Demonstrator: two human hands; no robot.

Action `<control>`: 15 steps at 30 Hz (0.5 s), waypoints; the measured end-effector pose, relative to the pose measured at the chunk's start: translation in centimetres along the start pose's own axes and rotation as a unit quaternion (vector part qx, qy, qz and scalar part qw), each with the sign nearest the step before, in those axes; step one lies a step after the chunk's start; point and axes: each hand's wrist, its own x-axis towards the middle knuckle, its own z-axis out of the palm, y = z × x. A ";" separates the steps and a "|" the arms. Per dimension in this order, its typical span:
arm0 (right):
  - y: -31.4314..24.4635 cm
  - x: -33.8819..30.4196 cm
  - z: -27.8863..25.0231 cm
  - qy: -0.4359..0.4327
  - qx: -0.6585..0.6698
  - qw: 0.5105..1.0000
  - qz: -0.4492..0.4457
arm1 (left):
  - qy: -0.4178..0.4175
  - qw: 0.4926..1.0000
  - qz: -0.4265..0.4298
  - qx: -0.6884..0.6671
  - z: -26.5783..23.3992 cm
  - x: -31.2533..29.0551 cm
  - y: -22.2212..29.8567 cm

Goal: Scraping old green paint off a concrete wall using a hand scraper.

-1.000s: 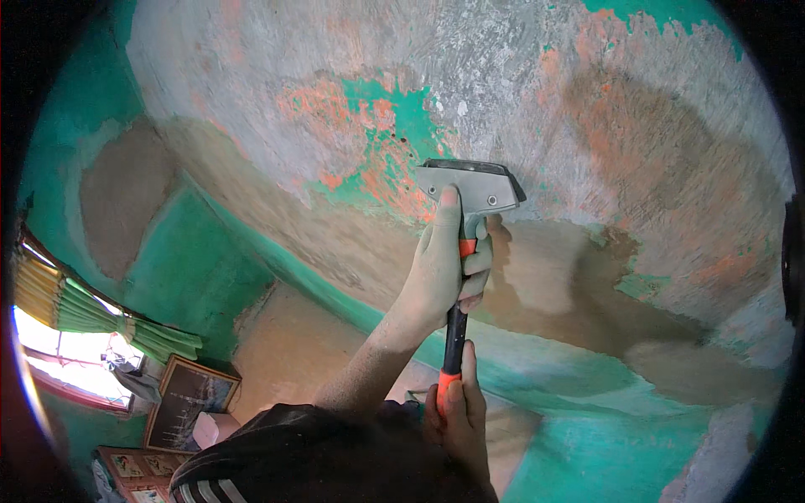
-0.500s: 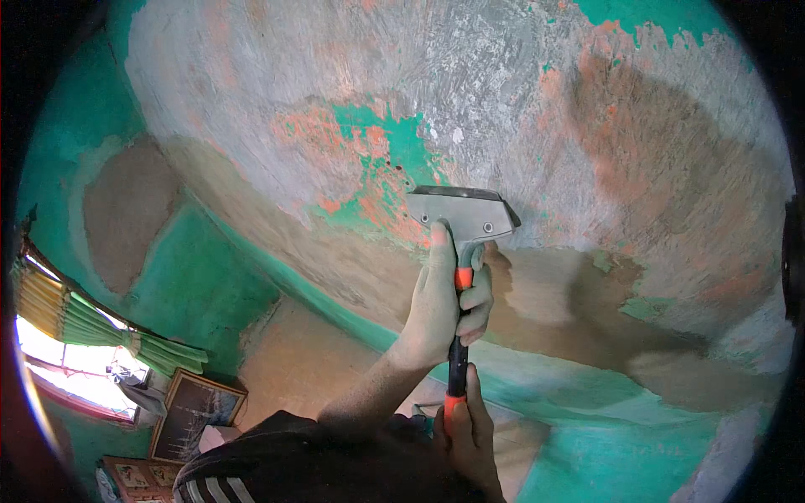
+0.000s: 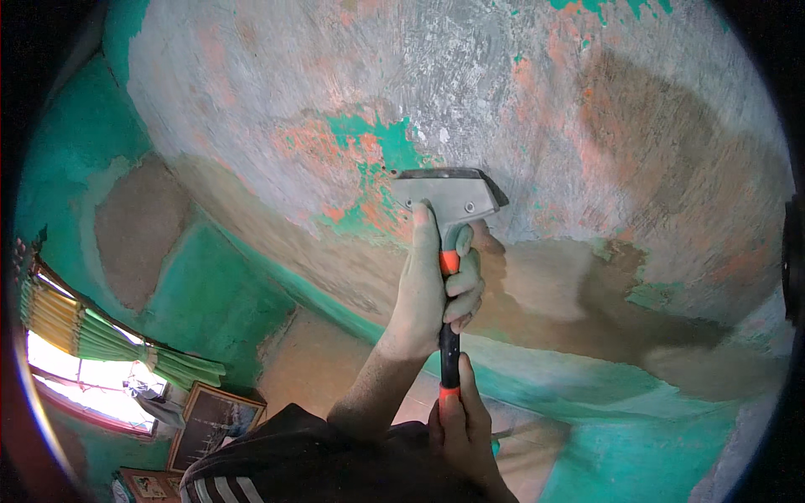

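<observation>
A long-handled wall scraper [image 3: 449, 194] with a wide grey head, a dark blade edge and a black and orange handle is held upright against the wall. My left hand [image 3: 426, 289] wraps the upper handle just below the head, its thumb laid against the grey metal. Lower down, my right hand [image 3: 465, 423] grips the orange handle end. The blade lies just below a leftover patch of green paint [image 3: 401, 151], with orange flecks around it. Whether the blade edge touches the wall I cannot tell.
Rough grey plaster [image 3: 277, 67] covers most of the wall, with brown damp-looking areas. A green side wall [image 3: 226, 277] has a brown patch [image 3: 142, 230]. At lower left are a bright window [image 3: 92, 390], a green and yellow curtain [image 3: 101, 335] and a framed picture [image 3: 214, 423].
The scraper has moved up the wall and slightly left, nearer the green patch, with both hands still on the handle. The whole view has shifted a little.
</observation>
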 end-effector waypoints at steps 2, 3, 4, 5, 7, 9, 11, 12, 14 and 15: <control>2.5 -0.1 -0.3 0.073 -0.396 0.845 -0.352 | -0.001 1.000 -0.013 0.014 0.5 -0.8 0.0; 1.3 -0.1 0.0 0.072 -0.396 0.844 -0.355 | -0.001 0.999 -0.030 0.024 0.4 -0.8 -0.1; -0.3 -0.8 0.5 0.041 -0.228 0.947 -0.223 | -0.008 1.000 -0.014 0.024 0.3 -0.6 0.1; -1.6 -1.5 1.0 0.010 -0.047 0.996 -0.077 | -0.009 1.000 -0.014 0.024 0.4 -0.7 0.2; -1.9 -1.7 1.1 0.017 -0.003 0.999 -0.045 | -0.013 1.000 -0.026 -0.011 0.5 -0.7 0.3; -1.8 -1.9 1.1 0.018 0.042 0.999 -0.014 | -0.001 1.000 -0.030 -0.003 0.7 -0.9 -0.1; -1.5 -2.5 1.4 0.020 -0.030 0.996 -0.079 | 0.007 0.999 -0.039 0.006 0.6 -0.7 0.0; -1.6 -2.3 1.5 0.023 -0.030 0.996 -0.080 | -0.015 1.000 -0.024 -0.012 0.3 -0.4 0.6; -2.1 -1.3 1.3 0.024 -0.039 0.997 -0.067 | -0.012 1.000 -0.009 -0.021 0.7 0.0 1.1; -2.2 -1.0 1.2 0.022 -0.045 0.997 -0.061 | -0.014 1.000 -0.008 -0.020 0.7 -0.2 0.9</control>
